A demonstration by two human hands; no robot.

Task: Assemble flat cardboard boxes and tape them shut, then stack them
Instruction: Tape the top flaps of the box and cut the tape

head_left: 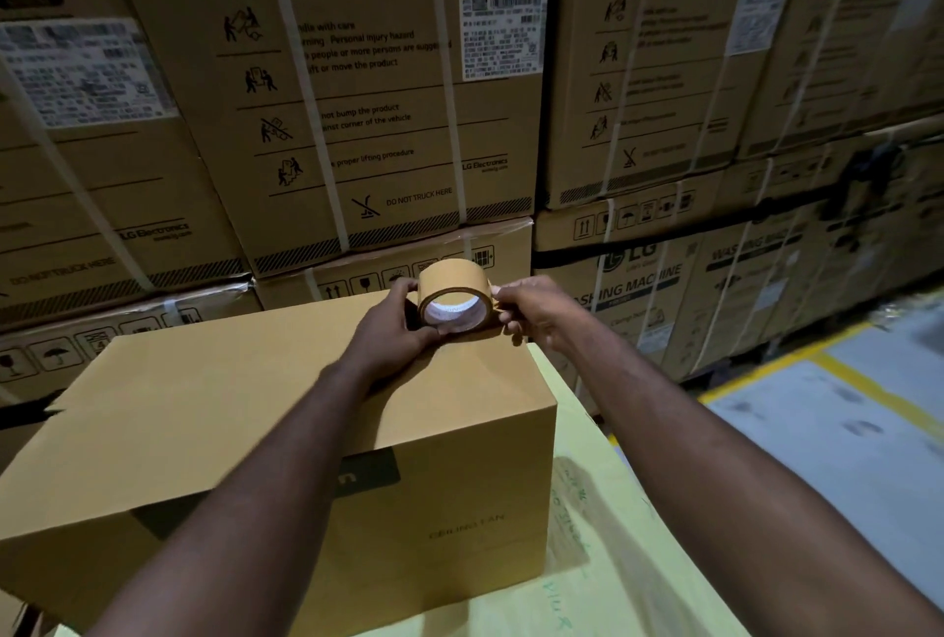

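Note:
An assembled brown cardboard box [245, 411] stands on a pale yellow-green surface, its top flaps folded down. At the box's far right top edge, a roll of brown packing tape [453, 288] stands on its rim. My left hand [396, 322] grips the roll from the left, thumb under its core. My right hand [531, 307] pinches the tape's loose end at the roll's right side.
The pale yellow-green surface [613, 560] carries handwritten marks to the right of the box. A wall of large strapped appliance cartons [378, 90] rises close behind. Grey floor with a yellow line [843, 381] lies at the right.

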